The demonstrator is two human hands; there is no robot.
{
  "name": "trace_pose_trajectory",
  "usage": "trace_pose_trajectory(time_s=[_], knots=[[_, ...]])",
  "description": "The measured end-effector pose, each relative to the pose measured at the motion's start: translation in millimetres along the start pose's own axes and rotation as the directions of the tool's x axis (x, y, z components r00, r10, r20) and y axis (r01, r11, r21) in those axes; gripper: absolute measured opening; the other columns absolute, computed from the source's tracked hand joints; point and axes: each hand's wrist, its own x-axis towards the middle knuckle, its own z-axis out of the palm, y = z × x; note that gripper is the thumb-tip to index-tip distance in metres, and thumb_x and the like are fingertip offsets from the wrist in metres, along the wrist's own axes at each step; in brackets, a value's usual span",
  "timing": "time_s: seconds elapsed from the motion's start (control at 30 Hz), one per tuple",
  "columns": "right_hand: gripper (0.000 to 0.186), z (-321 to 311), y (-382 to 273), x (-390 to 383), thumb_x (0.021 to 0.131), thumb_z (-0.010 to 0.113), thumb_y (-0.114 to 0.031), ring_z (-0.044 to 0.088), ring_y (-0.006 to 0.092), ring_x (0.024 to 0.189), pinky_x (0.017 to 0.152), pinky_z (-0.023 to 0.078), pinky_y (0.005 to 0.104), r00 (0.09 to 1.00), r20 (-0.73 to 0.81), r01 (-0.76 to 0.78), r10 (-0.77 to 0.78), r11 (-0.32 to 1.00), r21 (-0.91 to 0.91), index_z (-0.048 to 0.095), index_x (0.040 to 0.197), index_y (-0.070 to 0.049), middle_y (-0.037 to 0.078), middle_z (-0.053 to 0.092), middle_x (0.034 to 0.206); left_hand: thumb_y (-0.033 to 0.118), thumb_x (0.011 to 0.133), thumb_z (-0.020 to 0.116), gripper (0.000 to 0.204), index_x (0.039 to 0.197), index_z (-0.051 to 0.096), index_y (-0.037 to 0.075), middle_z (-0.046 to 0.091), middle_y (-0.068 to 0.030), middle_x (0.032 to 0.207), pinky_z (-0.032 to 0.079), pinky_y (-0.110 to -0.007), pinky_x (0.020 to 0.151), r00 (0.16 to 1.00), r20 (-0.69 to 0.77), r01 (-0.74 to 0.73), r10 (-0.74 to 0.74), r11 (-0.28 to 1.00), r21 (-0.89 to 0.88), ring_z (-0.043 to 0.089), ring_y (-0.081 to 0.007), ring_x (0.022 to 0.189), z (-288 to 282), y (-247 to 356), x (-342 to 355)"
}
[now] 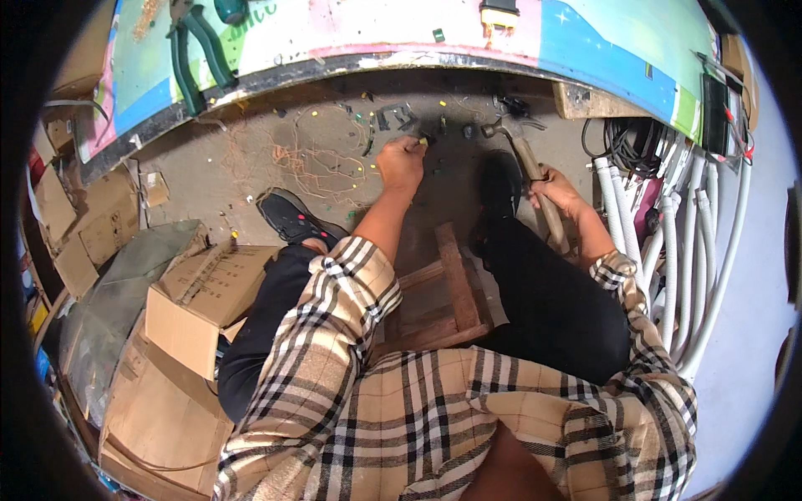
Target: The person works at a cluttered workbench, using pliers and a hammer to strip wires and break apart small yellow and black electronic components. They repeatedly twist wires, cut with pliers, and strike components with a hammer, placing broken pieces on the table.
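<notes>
Under a painted table edge [401, 63], a seated person in a plaid shirt leans over a dusty floor [251, 159] with a hammer.

Beside cardboard boxes [196, 305] and white hoses [693, 242], the right hand [558, 194] is clenched around the wooden handle of the hammer [526, 154], its head resting low near the floor. The left hand [401, 163] pinches a small yellow-tipped piece [423, 142] just above the floor; it seems to be steadying it for a strike, which would call for careful aim clear of the fingers.

Hammer [535, 179]: worn wooden handle, dull metal head. Stool [443, 292] of rough bare wood. Matt cardboard boxes [196, 305], a checked cloth shirt [434, 409], gritty concrete floor [251, 167].
</notes>
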Motion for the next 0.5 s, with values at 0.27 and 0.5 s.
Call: trace_pose_trajectory(time_s=[0.27,0.5], knots=[[0.031,19.5,-23.3,-38.1,0.079,0.062,-0.008,0.052,0.0143,0.048,0.044,0.043,0.0302,0.998,0.002,0.063,-0.063,0.998,0.01,0.055,0.109,0.0,0.006,0.053,0.058,0.02,0.08,0.071,0.021,0.096,0.071,0.008,0.067,-0.0187,0.091,0.051,-0.043,0.077,0.999,0.033,-0.004,0.001,0.996,0.091,0.064,-0.0356,0.088,50.8,21.9,18.3],[0.024,51.6,-50.1,-60.8,0.081,0.065,-0.011,0.059,0.033,0.057,0.058,0.048,0.0394,0.833,-0.163,0.35,-0.529,0.731,-0.586,0.054,0.101,-0.002,0.019,0.055,0.059,0.015,0.079,0.069,0.018,0.094,0.069,0.005,0.067,-0.0182,0.09,0.051,-0.043,0.077,0.992,0.018,-0.123,0.122,0.988,0.095,0.064,-0.0357,0.087,55.5,9.8,15.7]])
